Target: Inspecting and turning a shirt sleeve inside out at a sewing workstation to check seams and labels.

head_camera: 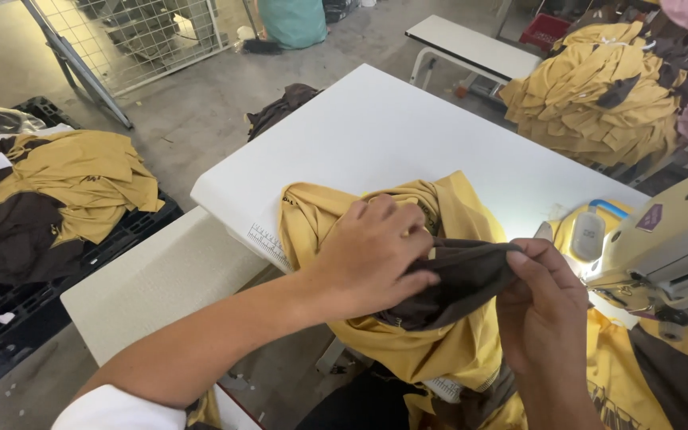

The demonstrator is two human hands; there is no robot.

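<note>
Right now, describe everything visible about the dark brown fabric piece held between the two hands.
The dark brown fabric piece looks like soft knit cloth, folded into a creased band. It joins or lies on a bunched mustard-yellow garment at the near edge of the white sewing table. The left hand grips its left part from above; the right hand pinches its right end. Its lower side is hidden.

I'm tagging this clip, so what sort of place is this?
Probably a garment sewing workshop: a sewing machine on the white table, and stacks of yellow shirts nearby.

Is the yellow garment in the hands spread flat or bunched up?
Bunched up: the yellow garment is gathered in folds, with both hands pinching its dark brown part.
</note>
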